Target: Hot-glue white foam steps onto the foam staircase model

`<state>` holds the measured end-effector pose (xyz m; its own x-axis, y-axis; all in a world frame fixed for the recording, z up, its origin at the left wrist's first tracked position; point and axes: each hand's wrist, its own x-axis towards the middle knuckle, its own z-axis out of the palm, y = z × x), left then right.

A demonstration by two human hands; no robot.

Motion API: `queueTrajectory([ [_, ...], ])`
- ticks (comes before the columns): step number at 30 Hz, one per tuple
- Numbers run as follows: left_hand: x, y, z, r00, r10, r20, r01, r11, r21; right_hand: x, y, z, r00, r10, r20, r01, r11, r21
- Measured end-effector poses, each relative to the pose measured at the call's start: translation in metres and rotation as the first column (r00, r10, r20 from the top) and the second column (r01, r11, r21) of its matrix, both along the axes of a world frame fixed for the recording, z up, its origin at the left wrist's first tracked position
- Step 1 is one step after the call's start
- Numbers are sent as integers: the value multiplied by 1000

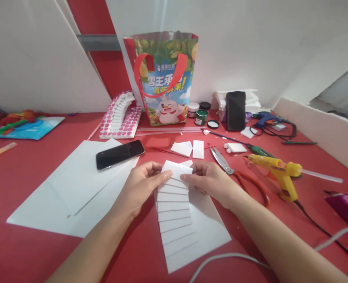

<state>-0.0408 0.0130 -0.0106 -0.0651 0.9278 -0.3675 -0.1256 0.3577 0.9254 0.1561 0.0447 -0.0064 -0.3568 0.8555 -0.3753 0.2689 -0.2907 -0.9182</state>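
A row of white foam-board pieces (175, 216), overlapping like steps in a slight curve, lies on a white sheet (210, 232) in front of me. At its far end my left hand (146, 177) pinches the left edge of the top white piece (176, 169), thumb on its face. My right hand (207, 179) pinches the same piece's right edge, with its thumb on top and the fingers curled beneath. Just beyond my hands lie loose white pieces (182, 149) and a small white rectangle (198, 149).
Scissors (223, 161) with orange handles and a yellow glue gun (280, 169) lie right. A phone (120, 154) rests on white sheets (56, 188) at left. Behind stand a colourful bag (168, 78), paint jars (201, 117), an upright phone (235, 111) and a pink-patterned stepped model (120, 116).
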Motion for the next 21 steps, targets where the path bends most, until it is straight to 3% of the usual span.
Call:
queueTrajectory([
  [21, -1, -1, -1, 999, -37, -35, 38, 999, 15, 5, 0, -3, 999, 26, 28, -26, 1000, 15],
])
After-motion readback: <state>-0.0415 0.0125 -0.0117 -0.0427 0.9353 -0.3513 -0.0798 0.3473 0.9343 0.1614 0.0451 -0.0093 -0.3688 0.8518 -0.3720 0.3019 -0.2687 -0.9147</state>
